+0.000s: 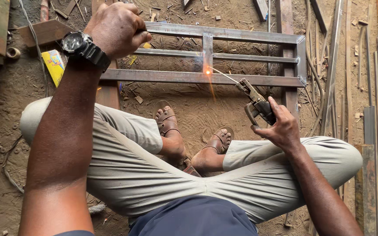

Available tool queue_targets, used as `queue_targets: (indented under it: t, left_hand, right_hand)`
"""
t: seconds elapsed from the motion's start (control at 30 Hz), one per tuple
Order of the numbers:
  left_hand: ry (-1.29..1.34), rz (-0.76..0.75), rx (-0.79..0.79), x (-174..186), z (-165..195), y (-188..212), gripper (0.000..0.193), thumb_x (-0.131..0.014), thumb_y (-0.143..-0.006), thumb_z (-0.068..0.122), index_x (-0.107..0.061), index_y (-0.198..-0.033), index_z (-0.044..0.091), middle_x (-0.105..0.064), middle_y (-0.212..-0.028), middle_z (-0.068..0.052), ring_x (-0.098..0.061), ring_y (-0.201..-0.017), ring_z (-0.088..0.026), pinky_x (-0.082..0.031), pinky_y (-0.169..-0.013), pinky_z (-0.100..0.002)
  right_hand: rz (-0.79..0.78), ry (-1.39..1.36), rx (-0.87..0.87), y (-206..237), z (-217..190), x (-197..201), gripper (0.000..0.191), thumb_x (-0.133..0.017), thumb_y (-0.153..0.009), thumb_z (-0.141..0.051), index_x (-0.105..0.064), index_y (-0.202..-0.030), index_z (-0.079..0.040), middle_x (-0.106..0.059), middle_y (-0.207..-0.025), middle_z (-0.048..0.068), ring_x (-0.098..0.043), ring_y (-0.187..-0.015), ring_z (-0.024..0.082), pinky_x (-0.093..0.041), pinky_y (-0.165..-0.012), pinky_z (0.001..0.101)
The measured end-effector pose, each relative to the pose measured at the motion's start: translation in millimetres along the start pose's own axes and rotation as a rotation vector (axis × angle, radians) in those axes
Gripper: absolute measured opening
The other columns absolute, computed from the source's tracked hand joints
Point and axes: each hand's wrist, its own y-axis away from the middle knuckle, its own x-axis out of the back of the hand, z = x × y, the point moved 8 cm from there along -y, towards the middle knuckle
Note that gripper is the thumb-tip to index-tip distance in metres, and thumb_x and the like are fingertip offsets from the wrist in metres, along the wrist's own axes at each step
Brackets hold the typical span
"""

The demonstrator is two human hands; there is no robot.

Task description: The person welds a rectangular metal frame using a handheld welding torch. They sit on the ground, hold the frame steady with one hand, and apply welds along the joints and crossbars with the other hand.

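Now | right hand grip clamped on electrode holder | left hand fisted over steel frame

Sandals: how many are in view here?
2: one sandal on the foot left of centre, the other sandal on the foot to its right, both on the dirt below the metal frame.

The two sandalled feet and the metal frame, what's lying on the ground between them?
In the head view, only sandy dirt with small scraps lies between the feet and the metal frame; the welding rod passes above that stretch.
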Motion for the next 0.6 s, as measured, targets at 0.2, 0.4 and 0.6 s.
queue_targets:
  t: [0.2,0.4,0.6]
  left_hand:
    - [-0.003,-0.035,0.004,0.0,0.7,-1.3,0.031,-0.073,-0.103,0.043,-0.083,-0.105,0.014,-0.07,-0.095,-0.006,-0.069,-0.095,-0.025,-0.056,-0.084,-0.045]
    - [0.001,-0.017,0.001,-1.0,-0.2,-0.9,0.03,-0.074,-0.102,0.042,-0.083,-0.104,0.014,-0.071,-0.096,-0.006,-0.069,-0.097,-0.026,-0.056,-0.085,-0.044]
    - [-0.08,0.001,-0.022,-3.0,-0.9,-1.6,0.028,-0.075,-0.1,0.041,-0.083,-0.103,0.014,-0.071,-0.098,-0.006,-0.07,-0.097,-0.025,-0.056,-0.086,-0.044]
  right_hand:
    - [-0.005,0.03,0.02,1.9,2.4,-1.8,0.118,-0.094,-0.058,-0.048,-0.045,-0.153,0.002,-0.066,-0.102,0.019,-0.069,-0.086,0.027,-0.063,-0.075,0.0399]
    - [-0.022,0.028,0.018,1.3,0.0,-1.6,0.119,-0.094,-0.058,-0.051,-0.044,-0.153,0.001,-0.066,-0.103,0.019,-0.069,-0.088,0.028,-0.063,-0.076,0.0408]
    - [-0.038,0.036,-0.002,0.5,-2.3,0.6,0.117,-0.093,-0.059,-0.048,-0.044,-0.154,-0.001,-0.066,-0.102,0.018,-0.069,-0.089,0.028,-0.062,-0.077,0.0414]
